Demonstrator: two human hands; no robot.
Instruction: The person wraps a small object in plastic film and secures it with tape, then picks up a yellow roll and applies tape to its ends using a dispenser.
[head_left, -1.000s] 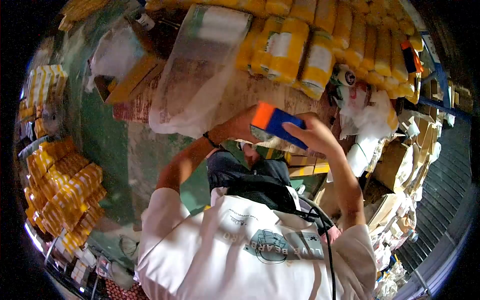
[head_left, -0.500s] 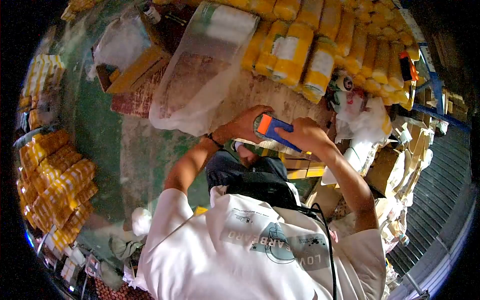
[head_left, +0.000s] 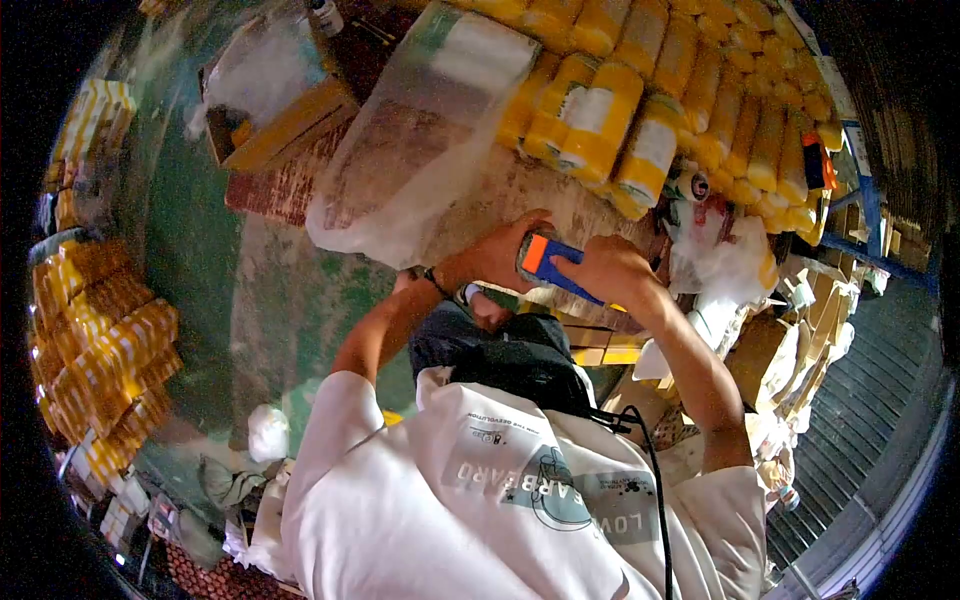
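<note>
My right hand (head_left: 613, 268) is wrapped round a blue tool with an orange end (head_left: 563, 268). Against the tool's orange end, my left hand (head_left: 500, 252) is curled round a small round object (head_left: 530, 255), mostly hidden by the fingers. Both hands are above the near edge of a worn wooden table (head_left: 560, 200). Beyond my left hand a clear plastic bag (head_left: 400, 150) with a white label lies flat on the table. Yellow wrapped rolls (head_left: 603, 115) with white labels lie just past my hands.
An open cardboard box (head_left: 290, 125) holding plastic stands at the upper left. More yellow rolls are piled at the upper right. Crumpled plastic (head_left: 725, 245) lies at the table's right end. Yellow bundles (head_left: 105, 340) are stacked on the left, and a blue metal frame (head_left: 872, 215) stands at the right.
The view has shifted slightly, so the table and its contents appear moved. My hands keep their hold on the tool and the round object.
</note>
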